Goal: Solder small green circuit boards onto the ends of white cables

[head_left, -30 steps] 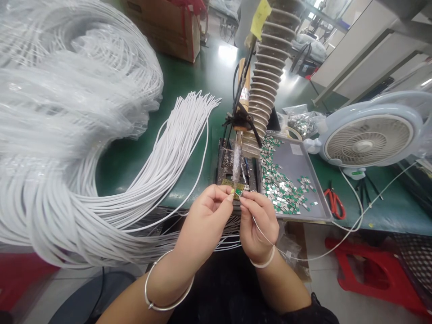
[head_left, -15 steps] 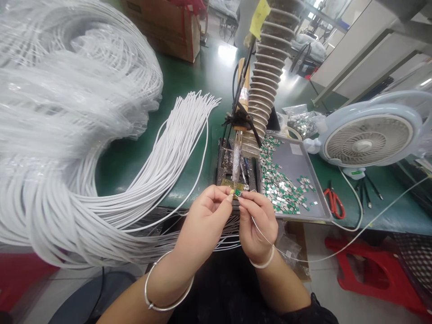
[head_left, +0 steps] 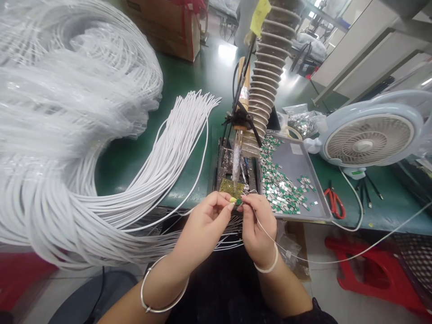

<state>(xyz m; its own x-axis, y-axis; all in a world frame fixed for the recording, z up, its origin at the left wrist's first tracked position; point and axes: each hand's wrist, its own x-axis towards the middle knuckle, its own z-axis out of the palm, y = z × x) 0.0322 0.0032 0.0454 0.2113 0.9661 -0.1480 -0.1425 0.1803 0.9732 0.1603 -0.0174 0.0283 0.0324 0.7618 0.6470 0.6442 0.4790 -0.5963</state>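
Observation:
My left hand [head_left: 209, 218] and my right hand [head_left: 259, 220] meet at the table's front edge, both pinched shut. Between their fingertips sits a tiny green circuit board [head_left: 238, 201], just below the tip of a fixed soldering iron [head_left: 240, 130]. My left fingers pinch the board's left side, which seems joined to a white cable end. My right hand pinches the board's right side and holds a thin solder wire [head_left: 337, 258] that trails off to the right. A yellow sponge pad [head_left: 231, 185] lies under the iron.
A huge coil of white cables [head_left: 67, 135] fills the left. A metal tray [head_left: 310, 211] of several small green boards stands to the right, then red scissors [head_left: 334, 202] and a white fan [head_left: 369, 135]. A ribbed extraction hose [head_left: 270, 67] rises behind the iron. A red stool [head_left: 371, 274] sits below.
Both hands have drawn slightly down and toward me with the board, away from the iron's tip. The solder wire on the right has sagged lower.

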